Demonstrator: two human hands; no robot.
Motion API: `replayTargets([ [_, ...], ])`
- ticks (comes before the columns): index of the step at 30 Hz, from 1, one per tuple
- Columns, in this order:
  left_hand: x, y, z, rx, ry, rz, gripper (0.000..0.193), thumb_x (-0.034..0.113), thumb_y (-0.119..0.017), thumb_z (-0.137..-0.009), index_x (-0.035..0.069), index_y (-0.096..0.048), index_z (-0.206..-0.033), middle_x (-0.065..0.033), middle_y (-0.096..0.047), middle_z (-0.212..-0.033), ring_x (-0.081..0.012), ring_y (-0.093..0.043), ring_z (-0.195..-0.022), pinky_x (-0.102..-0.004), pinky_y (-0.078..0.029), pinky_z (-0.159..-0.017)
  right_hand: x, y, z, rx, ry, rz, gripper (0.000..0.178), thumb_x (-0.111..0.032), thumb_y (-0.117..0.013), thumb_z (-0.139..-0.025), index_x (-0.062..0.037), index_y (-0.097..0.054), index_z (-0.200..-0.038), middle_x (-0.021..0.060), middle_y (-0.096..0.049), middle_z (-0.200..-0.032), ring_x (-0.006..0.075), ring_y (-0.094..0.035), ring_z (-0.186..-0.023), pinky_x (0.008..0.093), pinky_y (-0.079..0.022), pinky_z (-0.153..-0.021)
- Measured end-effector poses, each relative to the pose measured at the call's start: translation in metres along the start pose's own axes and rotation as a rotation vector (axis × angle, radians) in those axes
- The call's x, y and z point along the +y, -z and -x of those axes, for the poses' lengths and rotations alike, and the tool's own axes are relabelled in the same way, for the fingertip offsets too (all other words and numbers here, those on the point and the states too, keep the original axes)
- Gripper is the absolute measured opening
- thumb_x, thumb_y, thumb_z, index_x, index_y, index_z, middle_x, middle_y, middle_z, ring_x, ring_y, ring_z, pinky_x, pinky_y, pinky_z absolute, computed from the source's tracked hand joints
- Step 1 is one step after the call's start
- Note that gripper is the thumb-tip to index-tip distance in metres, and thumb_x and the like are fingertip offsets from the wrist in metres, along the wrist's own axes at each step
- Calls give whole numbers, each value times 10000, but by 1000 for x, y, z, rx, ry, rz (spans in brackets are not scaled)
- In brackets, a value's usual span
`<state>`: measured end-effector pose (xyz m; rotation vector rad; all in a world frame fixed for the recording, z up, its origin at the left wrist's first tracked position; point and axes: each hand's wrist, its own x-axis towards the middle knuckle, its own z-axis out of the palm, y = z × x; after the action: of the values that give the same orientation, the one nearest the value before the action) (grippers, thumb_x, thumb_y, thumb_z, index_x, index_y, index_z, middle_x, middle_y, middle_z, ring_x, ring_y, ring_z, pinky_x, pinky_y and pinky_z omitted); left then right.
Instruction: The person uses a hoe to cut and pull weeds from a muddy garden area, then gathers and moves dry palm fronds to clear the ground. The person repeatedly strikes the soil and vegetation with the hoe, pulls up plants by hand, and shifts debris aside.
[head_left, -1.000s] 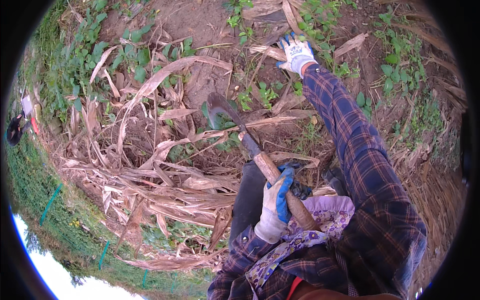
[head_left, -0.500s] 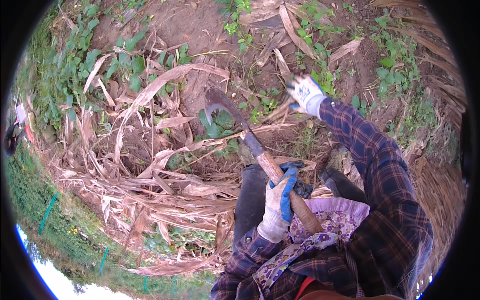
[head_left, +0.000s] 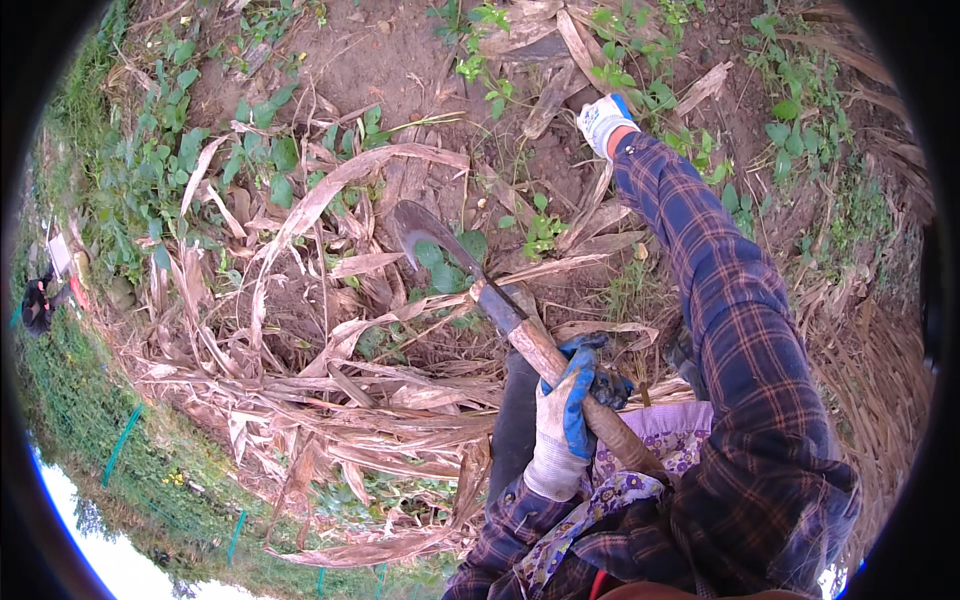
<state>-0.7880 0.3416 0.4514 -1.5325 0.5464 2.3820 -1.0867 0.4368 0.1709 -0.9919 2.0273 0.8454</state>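
Note:
My left hand (head_left: 562, 415), in a white and blue glove, is wrapped round the wooden handle of a sickle (head_left: 535, 345). Its dark hooked blade points up and left over dry leaves and a green plant. My right hand (head_left: 606, 120), gloved alike, is stretched far forward, low over the soil beside a dry husk (head_left: 555, 98). The right fingers look curled under; whatever they may hold is hidden beneath the glove. Below the left hand, a purple flowered cloth (head_left: 675, 430) covers my lap, with the handle's butt end against it.
Dry corn leaves (head_left: 390, 400) lie heaped in front and to the left. Green leafy plants (head_left: 260, 150) grow at the far left. More dry stalks (head_left: 880, 400) line the right side. A dark object (head_left: 38, 303) is at the left rim.
My right hand has moved forward from the low weeds to beside the dry husk, its spread fingers now curled. My left hand still grips the sickle, with the view slightly shifted.

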Motion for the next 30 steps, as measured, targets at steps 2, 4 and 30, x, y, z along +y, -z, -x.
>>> replayTargets([
  [2,-15,16,-6,-59,-47,-60,343,214,-474,-966,-40,-483,-1197,-28,-447,-656,-174,-475,-599,-364,-463,-655,5,1,9,-42,10,-140,268,-211,-575,-834,-130,-682,-1066,88,-695,-1024,260,-664,-978,417,-507,-786],
  [4,-23,21,0,-37,-22,-45,379,225,-490,-951,-51,-476,-1210,-31,-453,-652,-170,-473,-592,-345,-452,-633,6,-7,25,-78,-10,-352,304,-267,-553,-830,-85,-678,-1038,148,-681,-1059,297,-646,-1013,429,-500,-851],
  [30,-30,-40,-20,20,88,-77,325,285,-570,-927,16,-532,-1104,18,-450,-640,-139,-466,-560,-314,-473,-589,63,-145,217,-194,-461,-580,555,-396,-637,-817,-172,-503,-1307,126,-596,-1197,308,-594,-1082,433,-470,-912],
])
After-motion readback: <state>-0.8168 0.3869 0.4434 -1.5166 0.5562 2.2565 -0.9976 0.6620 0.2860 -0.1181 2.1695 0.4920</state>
